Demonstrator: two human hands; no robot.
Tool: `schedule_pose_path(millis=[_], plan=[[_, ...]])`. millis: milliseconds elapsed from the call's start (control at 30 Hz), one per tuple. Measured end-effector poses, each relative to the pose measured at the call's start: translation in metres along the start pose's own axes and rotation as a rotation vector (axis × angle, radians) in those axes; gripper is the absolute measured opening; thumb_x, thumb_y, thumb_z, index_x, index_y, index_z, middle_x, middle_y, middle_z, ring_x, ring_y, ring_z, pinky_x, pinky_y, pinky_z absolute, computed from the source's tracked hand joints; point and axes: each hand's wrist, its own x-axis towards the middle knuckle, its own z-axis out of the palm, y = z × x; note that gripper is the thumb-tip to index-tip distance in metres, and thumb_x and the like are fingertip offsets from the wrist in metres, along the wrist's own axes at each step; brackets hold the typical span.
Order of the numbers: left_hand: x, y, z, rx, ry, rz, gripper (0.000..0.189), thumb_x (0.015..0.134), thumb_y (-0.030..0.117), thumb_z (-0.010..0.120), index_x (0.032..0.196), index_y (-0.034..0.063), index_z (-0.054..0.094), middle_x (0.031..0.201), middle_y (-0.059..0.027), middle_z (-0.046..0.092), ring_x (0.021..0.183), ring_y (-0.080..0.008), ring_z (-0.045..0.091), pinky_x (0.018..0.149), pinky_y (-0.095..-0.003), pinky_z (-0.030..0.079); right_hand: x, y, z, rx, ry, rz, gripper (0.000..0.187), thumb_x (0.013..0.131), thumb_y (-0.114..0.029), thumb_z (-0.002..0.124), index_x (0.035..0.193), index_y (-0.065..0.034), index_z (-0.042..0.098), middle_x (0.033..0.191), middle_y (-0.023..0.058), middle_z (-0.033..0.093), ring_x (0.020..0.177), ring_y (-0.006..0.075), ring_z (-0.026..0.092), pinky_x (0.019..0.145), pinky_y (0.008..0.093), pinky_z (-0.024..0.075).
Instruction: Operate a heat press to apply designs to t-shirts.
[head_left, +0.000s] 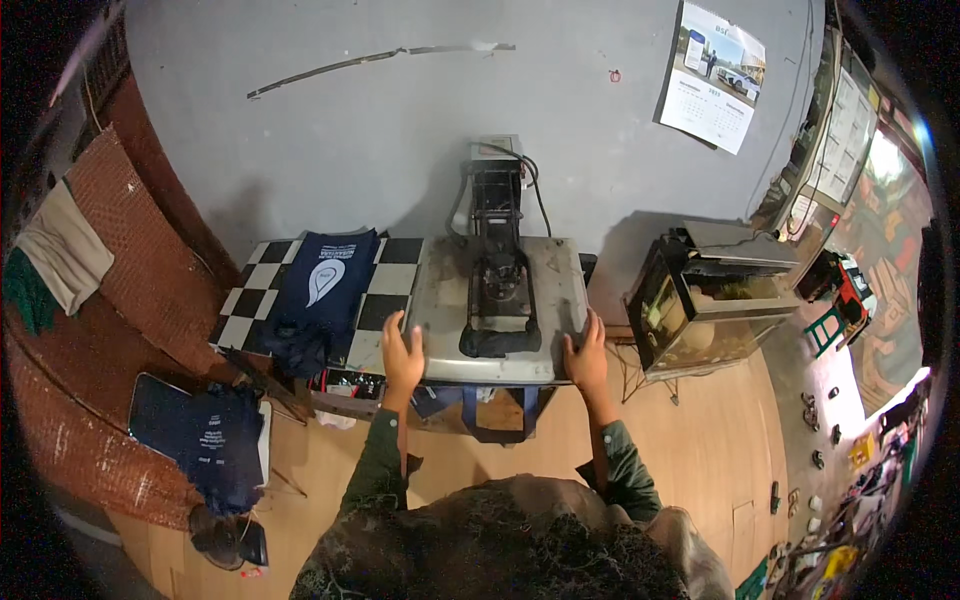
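Note:
A heat press (442, 330) with a broad grey metal plate stands before me. Its black padded handle (501, 341) is down over the plate, near the front edge. My left hand (403, 356) is at the plate's left side, thumb and fingers apart. Opposite it, my right hand (587, 352) spreads its fingers at the right edge. Neither hand grips anything; whether they touch the metal is hard to tell. Left of the press, a folded navy shirt (319, 281) with a white print lies on a black-and-white checkered tabletop (394, 277).
Behind the press is a grey wall with a calendar (712, 79). A glass tank (720, 330) stands to the right. Another navy garment (217, 442) lies over a chair at lower left. Below the press hangs a navy strap (499, 435). Cables run from the control box (495, 146).

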Motion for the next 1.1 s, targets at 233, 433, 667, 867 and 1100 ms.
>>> schedule_pose_path(millis=[233,433,667,867,1100], plan=[[-0.008,-0.006,0.013,0.332,-0.135,-0.262,0.063,0.092,0.043,0.053,0.137,0.0,0.047,0.137,-0.0234,0.051,0.123,-0.0376,0.052,0.103,-0.0415,0.041,0.001,0.013,0.01,-0.313,-0.119,0.06,0.065,0.093,-0.041,0.052,0.146,-0.008,0.034,0.145,0.0278,0.039,0.124,0.044,0.047,0.102,0.0469,0.0425],[-0.009,0.002,0.01,0.345,-0.153,-0.284,0.06,0.092,0.042,0.051,0.134,-0.0009,0.051,0.131,-0.0233,0.056,0.12,-0.038,0.054,0.102,-0.042,0.042,0.004,0.016,0.008,-0.299,-0.136,0.056,0.064,0.091,-0.042,0.052,0.144,-0.0074,0.039,0.145,0.0277,0.039,0.122,0.0439,0.05,0.102,0.0473,0.042],[-0.014,0.013,0.008,0.333,-0.17,-0.33,0.062,0.092,0.042,0.05,0.136,-0.0006,0.048,0.133,-0.023,0.054,0.121,-0.0378,0.053,0.102,-0.0423,0.042,0.008,0.021,0.005,-0.396,-0.123,-0.005,0.064,0.091,-0.043,0.052,0.144,-0.0095,0.039,0.145,0.0273,0.039,0.121,0.0444,0.051,0.102,0.0504,0.0405],[-0.023,0.019,0.012,0.336,-0.125,-0.345,0.061,0.091,0.042,0.051,0.135,-0.0002,0.049,0.132,-0.0234,0.055,0.119,-0.0388,0.054,0.101,-0.0427,0.043,0.017,0.024,0.001,-0.249,-0.186,0.037,0.066,0.09,-0.043,0.052,0.144,-0.0089,0.038,0.145,0.0276,0.039,0.12,0.0467,0.051,0.099,0.0498,0.0442],[-0.024,0.016,0.013,0.331,-0.083,-0.292,0.057,0.09,0.04,0.053,0.131,0.0003,0.054,0.127,-0.0235,0.058,0.114,-0.0391,0.057,0.098,-0.0442,0.045,0.014,0.023,0.002,-0.241,-0.154,0.048,0.067,0.087,-0.044,0.054,0.143,-0.0107,0.04,0.144,0.028,0.039,0.117,0.0473,0.053,0.098,0.0487,0.0458]])
